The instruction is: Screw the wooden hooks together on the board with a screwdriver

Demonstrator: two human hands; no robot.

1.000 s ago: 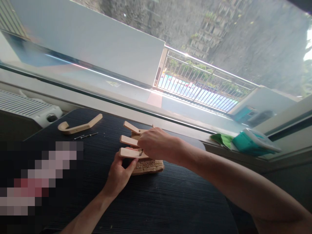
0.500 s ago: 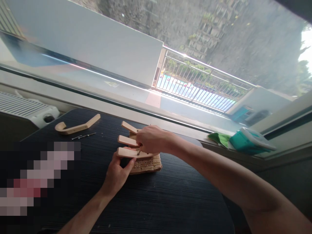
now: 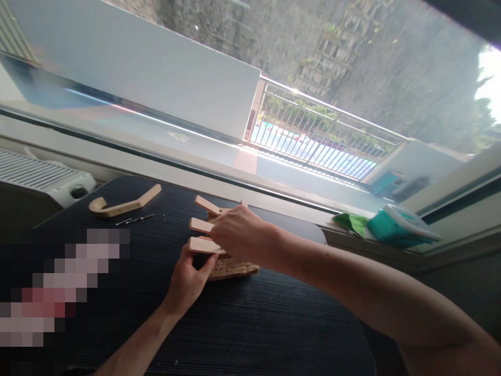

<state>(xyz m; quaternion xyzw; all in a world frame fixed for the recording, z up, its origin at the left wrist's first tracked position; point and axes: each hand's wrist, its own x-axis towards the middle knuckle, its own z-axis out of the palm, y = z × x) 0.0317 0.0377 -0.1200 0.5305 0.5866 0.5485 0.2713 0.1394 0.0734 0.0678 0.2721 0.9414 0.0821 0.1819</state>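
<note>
Three pale bent-wood pieces lie side by side over a corrugated cardboard block point(image 3: 235, 271) dotted with small holes. My left hand point(image 3: 190, 277) grips the nearest wooden piece point(image 3: 203, 245), thumb on its near edge and fingers underneath. Above the pieces, my right hand point(image 3: 238, 232) is closed with its knuckles up; whatever its fingers hold is hidden beneath it. The middle wooden piece point(image 3: 200, 225) and the farthest one point(image 3: 207, 204) stick out to the left of that hand.
A hook-shaped wooden piece point(image 3: 125, 205) and thin metal bits point(image 3: 135, 220) lie at the back left of the dark table point(image 3: 274, 324). A radiator point(image 3: 43, 175) stands left. On the sill at right are a green cloth point(image 3: 350, 223) and a teal container point(image 3: 399, 227). A window runs behind.
My right hand has turned and shifted slightly toward me, now covering the small metal shaft that showed beneath its fingers. My left hand has stayed in place on the wooden piece.
</note>
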